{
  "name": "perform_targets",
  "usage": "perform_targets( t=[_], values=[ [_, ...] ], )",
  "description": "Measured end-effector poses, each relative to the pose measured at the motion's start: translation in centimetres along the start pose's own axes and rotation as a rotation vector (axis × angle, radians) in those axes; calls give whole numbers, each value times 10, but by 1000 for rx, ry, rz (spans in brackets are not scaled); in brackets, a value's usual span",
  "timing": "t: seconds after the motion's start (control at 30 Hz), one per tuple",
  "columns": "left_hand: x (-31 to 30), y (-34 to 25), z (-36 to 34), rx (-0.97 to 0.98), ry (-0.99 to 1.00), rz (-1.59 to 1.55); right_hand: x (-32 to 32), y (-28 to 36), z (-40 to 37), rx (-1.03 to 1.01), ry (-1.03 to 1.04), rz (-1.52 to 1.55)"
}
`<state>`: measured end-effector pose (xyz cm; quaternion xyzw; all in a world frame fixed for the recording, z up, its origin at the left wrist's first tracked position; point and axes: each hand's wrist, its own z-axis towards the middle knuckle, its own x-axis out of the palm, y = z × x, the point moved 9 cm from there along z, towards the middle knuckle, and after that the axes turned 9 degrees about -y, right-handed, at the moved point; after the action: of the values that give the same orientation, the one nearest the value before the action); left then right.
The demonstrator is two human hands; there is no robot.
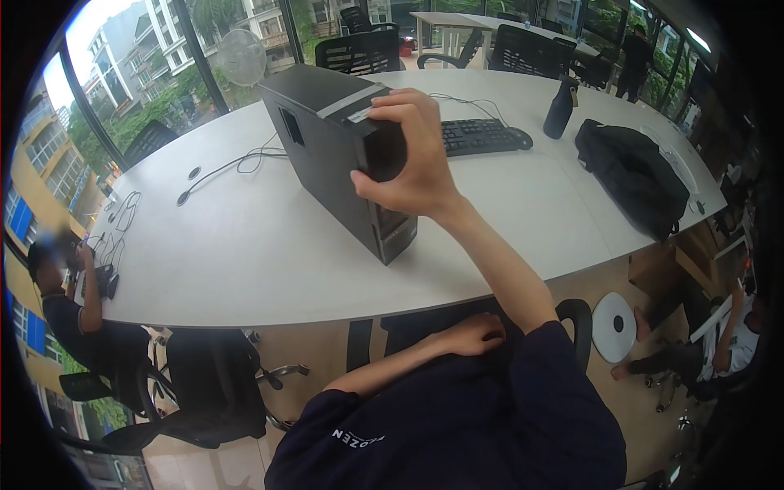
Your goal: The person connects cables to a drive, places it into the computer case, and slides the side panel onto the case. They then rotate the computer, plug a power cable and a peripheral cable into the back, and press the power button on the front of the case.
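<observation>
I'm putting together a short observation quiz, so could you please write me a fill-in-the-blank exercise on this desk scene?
1. The right hand grips the computer tower, which rests on a ____ table.
2. Behind the tower lies a black ____ with a cable.
3. The left hand rests ____ the table's edge, off the tabletop.
4. The black backpack lies near a dark ____.
Missing words: white; keyboard; below; bottle.
</observation>
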<state>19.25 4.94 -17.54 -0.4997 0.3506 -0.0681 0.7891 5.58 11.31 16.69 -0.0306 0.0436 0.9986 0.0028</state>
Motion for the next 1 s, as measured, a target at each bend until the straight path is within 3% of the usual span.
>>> perform_targets(
  t=[0.3,0.43,0.63,0.7,0.77,0.83,1.0],
  values=[
    [0,-4,-9,17,-68,56,-65,-29,-2,-6,116,144],
    [3,-5,-13,-27,-74,68,-88,-56,-5,87,190,195],
    [8,-7,-13,-56,-106,88,-98,-101,-36,327,108,259],
    [9,-10,-13,-54,-120,107,-89,-108,-62,656,-1,439],
    [9,-7,-13,-109,-115,95,-80,-99,-87,487,173,149],
    [9,-5,-12,-122,-122,95,-76,-127,-134,688,125,241],
    [6,-2,-14,-171,-141,92,-81,-121,-150,794,135,256]
  ],
)
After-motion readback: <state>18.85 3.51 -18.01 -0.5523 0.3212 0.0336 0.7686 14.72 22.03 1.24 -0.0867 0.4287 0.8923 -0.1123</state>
